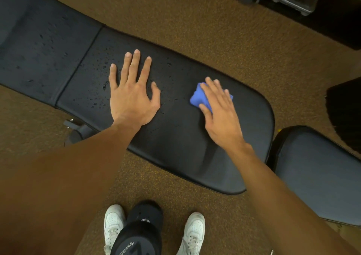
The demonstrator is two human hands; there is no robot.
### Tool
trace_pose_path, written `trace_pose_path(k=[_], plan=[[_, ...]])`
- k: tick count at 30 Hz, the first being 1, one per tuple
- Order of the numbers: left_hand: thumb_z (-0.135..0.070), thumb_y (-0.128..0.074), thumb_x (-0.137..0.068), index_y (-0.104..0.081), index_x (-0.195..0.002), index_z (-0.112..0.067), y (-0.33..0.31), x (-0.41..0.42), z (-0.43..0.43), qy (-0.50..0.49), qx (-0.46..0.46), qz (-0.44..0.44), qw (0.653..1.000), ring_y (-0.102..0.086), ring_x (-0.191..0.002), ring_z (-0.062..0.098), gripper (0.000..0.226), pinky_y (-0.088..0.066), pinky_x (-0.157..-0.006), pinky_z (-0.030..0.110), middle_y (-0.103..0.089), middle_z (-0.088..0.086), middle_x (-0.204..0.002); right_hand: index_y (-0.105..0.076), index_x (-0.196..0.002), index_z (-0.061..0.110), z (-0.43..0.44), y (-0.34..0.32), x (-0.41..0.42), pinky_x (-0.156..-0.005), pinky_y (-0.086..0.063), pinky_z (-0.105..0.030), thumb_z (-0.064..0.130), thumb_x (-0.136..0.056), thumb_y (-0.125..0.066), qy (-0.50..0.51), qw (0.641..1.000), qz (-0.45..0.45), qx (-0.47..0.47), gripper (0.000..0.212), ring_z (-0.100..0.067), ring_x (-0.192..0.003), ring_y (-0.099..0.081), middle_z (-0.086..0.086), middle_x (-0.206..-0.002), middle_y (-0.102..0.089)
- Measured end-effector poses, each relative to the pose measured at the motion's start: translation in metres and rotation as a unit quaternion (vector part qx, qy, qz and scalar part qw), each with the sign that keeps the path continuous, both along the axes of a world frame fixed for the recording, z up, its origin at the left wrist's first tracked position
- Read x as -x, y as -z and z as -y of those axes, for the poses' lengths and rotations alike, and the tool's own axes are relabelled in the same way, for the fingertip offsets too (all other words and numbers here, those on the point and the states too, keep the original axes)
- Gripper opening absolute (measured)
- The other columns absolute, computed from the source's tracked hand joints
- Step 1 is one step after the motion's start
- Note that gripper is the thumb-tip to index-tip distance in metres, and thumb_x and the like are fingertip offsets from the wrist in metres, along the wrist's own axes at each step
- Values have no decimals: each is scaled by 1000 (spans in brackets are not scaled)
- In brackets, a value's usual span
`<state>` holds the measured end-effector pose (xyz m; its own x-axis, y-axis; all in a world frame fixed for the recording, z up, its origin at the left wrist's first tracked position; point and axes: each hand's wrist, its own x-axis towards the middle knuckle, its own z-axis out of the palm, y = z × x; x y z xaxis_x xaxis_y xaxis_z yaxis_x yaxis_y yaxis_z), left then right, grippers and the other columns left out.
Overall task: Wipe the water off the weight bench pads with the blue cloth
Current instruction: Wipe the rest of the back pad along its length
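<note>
Currently: blue cloth [201, 97] folded small on the right half of the middle pad [175, 147], pressed under the right hand [221, 116], fingers straight, not gripping; left hand [132, 98] splayed flat mid-pad among droplets [93, 99]; likely risks: cloth sliding free, that palm shielding wet patches from the wipe.

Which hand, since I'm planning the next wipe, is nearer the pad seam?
Left. The left hand lies flat near the seam; the right hand presses the blue cloth farther along the pad.

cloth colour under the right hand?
Blue cloth, under the right hand; head view.
</note>
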<state>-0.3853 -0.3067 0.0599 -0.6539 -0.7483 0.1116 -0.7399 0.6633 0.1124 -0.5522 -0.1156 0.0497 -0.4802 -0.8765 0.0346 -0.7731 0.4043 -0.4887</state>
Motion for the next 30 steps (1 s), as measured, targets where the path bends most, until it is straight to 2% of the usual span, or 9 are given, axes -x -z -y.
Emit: trace_pose_path(k=[3, 5, 11, 16, 19, 21, 23, 28, 30], plan=[[-46, -32, -109, -23, -172, -23, 0, 0, 0, 2, 1, -2, 1000, -3, -168, 22, 67, -6, -133, 59, -10, 4, -181, -36, -163, 14, 18, 2, 19, -133, -9, -49, 26, -112, -43, 102, 995, 5, 4, 52, -23, -163, -11, -3, -173, -25], [-46, -32, -109, -23, -172, -24, 0, 0, -1, 1, 0, -1, 1000, -3, -168, 22, 67, -6, -133, 59, -10, 4, -181, -34, -163, 12, 41, 3, 17, -132, -7, -50, 27, -112, -41, 120, 993, 7, 2, 53, -26, -163, -10, -5, -174, -23], [-45, -34, -109, -24, -171, -22, -1, 0, 0, 1, -4, -6, 1000, -3, -168, 22, 67, -6, -133, 58, -11, 4, -181, -35, -163, 13, -4, -2, -16, -133, -12, -47, 23, -112, -47, -45, 999, -5, -1, 53, -18, -163, -13, 0, -173, -25], [-46, -32, -110, -23, -172, -23, 0, 0, -1, 0, -2, -1, 1000, -3, -168, 22, 67, -5, -133, 58, -10, 4, -181, -34, -163, 14, 27, 3, 8, -132, -11, -52, 26, -112, -41, 99, 995, 2, -6, 53, -23, -163, -10, -3, -174, -23], [-45, -33, -109, -24, -171, -23, -1, 0, 0, 2, -1, -4, 1000, -4, -168, 22, 67, -5, -133, 58, -11, 4, -181, -33, -164, 12, 31, -1, -22, -132, -10, -52, 25, -112, -42, 46, 999, -4, 1, 54, -24, -163, -11, -4, -174, -22], [-44, -34, -109, -25, -171, -22, -1, 0, 0, 2, -2, -9, 1000, -4, -167, 22, 67, -5, -133, 57, -12, 4, -181, -31, -165, 13, 6, -3, -38, -132, -11, -49, 25, -112, -43, -20, 1000, -11, -10, 55, -20, -163, -9, -1, -175, -21], [-45, -34, -109, -25, -171, -22, -1, 0, 0, 2, -2, -9, 1000, -4, -168, 22, 67, -5, -133, 57, -12, 4, -181, -30, -165, 15, -13, -2, -30, -132, -13, -47, 26, -113, -45, -39, 999, -23, -18, 55, -17, -163, -8, 1, -175, -20], [-45, -34, -110, -24, -171, -23, 0, 0, -1, 2, -3, -10, 1000, -3, -168, 22, 67, -4, -133, 58, -11, 4, -181, -34, -163, 15, 24, 3, -6, -133, -8, -50, 26, -112, -43, 143, 990, 21, 1, 53, -24, -163, -9, -3, -174, -23], [-45, -34, -109, -24, -171, -23, 0, 0, -1, 3, -1, -11, 1000, -3, -167, 22, 66, -4, -133, 58, -11, 4, -181, -35, -163, 14, 34, 1, -22, -132, -6, -50, 25, -111, -43, 149, 989, 25, 10, 54, -26, -163, -10, -5, -174, -22]])
